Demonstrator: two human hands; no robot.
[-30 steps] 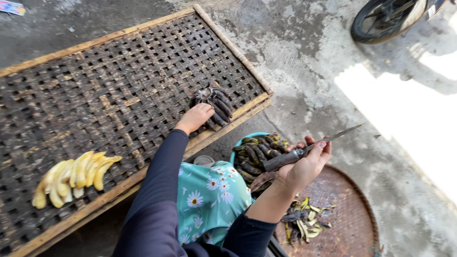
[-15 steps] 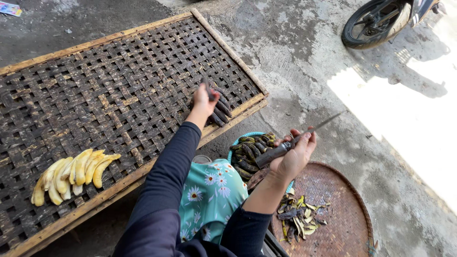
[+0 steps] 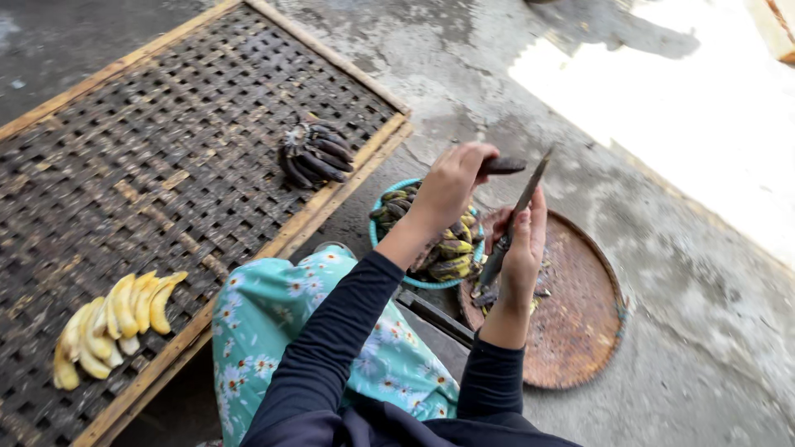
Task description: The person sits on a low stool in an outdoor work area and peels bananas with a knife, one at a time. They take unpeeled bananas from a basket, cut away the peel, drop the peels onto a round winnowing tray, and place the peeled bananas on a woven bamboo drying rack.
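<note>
Since a second ago the left hand (image 3: 451,184) has left the woven drying rack (image 3: 124,157) and come across to about two o'clock of the person's lap, above the blue basin (image 3: 383,240). It is now clamped on one dark banana (image 3: 502,165), whose tip pokes out from the fingers toward three o'clock. The bunch of dark bananas (image 3: 315,156) it was touching stays on the rack, close to the wooden edge, at about eleven o'clock from that hand.

The right hand (image 3: 520,248) is closed around the handle of a knife (image 3: 518,207), with the blade pointing up toward one o'clock, its tip just beside the held banana; whether blade and fruit touch cannot be told. This hand sits over the round woven tray (image 3: 580,331), where a few peel scraps (image 3: 489,294) lie near its rim.

The blue basin holds more dark, greenish bananas (image 3: 451,248) and lies between rack and tray. Peeled yellow bananas (image 3: 112,319) lie in a row on the rack at nine o'clock, well apart from both hands. A floral knee (image 3: 273,306) rests against the rack's frame.
</note>
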